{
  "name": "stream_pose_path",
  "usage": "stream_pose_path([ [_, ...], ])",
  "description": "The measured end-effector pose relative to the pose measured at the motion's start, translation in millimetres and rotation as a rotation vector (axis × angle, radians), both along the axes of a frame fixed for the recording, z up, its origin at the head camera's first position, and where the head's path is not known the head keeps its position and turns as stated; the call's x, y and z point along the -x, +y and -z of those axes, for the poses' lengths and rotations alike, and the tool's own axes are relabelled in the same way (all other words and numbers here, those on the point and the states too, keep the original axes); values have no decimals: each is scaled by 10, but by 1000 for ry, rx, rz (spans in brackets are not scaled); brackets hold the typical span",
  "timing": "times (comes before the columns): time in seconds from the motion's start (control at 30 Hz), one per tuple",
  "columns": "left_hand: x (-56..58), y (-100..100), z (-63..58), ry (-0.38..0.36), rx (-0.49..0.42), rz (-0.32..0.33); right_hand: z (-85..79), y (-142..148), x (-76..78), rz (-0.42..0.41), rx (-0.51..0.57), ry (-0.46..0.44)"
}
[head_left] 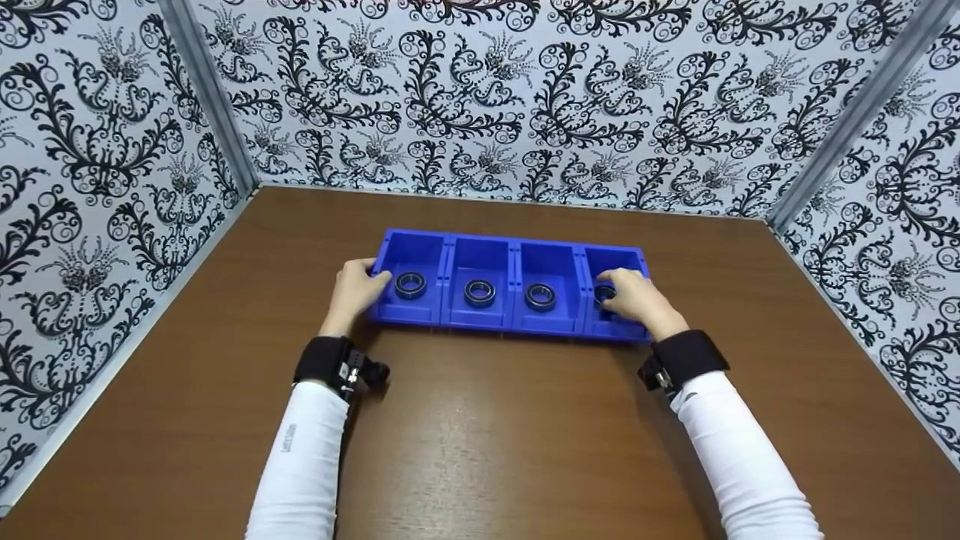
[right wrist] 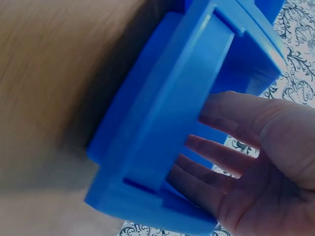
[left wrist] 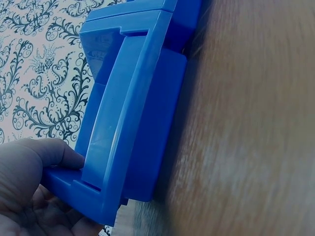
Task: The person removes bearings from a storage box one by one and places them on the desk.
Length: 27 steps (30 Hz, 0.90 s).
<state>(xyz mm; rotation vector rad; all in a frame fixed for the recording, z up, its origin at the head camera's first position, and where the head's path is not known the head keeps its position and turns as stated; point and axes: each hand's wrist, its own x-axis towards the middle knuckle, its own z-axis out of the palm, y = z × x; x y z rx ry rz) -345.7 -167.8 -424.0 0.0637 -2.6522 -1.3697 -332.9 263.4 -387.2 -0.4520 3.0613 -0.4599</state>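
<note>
A row of joined blue bins (head_left: 480, 319) stands on the table, with a black-rimmed ball bearing in each compartment. My left hand (head_left: 354, 289) grips the left end wall, its thumb over the rim inside; the left wrist view shows this hand (left wrist: 37, 182) around the blue plastic (left wrist: 113, 118). On the other side, my right hand (head_left: 634, 296) reaches into the rightmost compartment, thumb and finger at the bearing (head_left: 602, 292) there. In the right wrist view the right hand's (right wrist: 266, 157) fingertips and that bearing are hidden behind the front wall (right wrist: 172, 103).
Three more bearings lie flat: one at left (head_left: 410, 285), one beside it (head_left: 480, 292), one in the third compartment (head_left: 540, 297). A brown wooden table (head_left: 480, 420) carries the bins. Black-and-white patterned walls (head_left: 487, 97) enclose its back and sides.
</note>
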Motion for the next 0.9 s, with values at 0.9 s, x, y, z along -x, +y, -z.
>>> stream_pose_path([
  [0.9,-3,-5,3,10,21,-19,109,-87,129,37,-71,-54],
])
